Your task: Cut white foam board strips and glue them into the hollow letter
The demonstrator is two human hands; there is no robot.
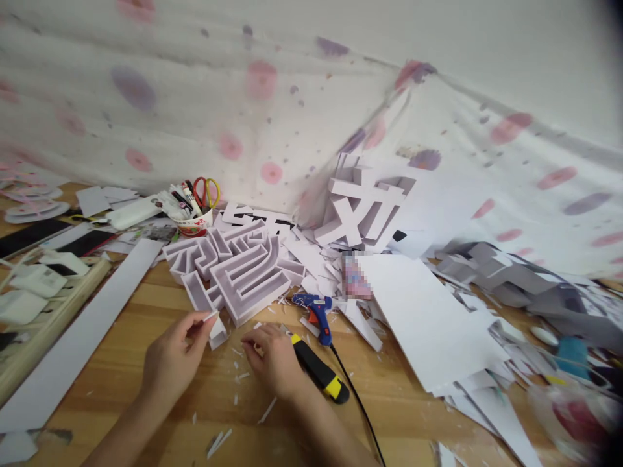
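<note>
My left hand (pixel 178 350) pinches a small white strip (pixel 211 316) between thumb and fingers, just in front of a white hollow character form (pixel 248 269) with raised walls. Beneath that strip, a small folded white piece (pixel 218 333) stands against the form's near side. My right hand (pixel 272 357) has its fingers curled together to the right of it, over the wood; whether anything tiny is between the fingertips is too small to tell. A blue glue gun (pixel 318 314) and a black and yellow cutter (pixel 318 370) lie beside my right hand.
White sheets (pixel 433 318) and scraps cover the right side. Another white character form (pixel 367 207) leans at the back. A cup of pens and scissors (pixel 193 222) stands behind. On the left are a long white strip (pixel 92 324) and a power strip with chargers (pixel 58 331). A black cord crosses the front.
</note>
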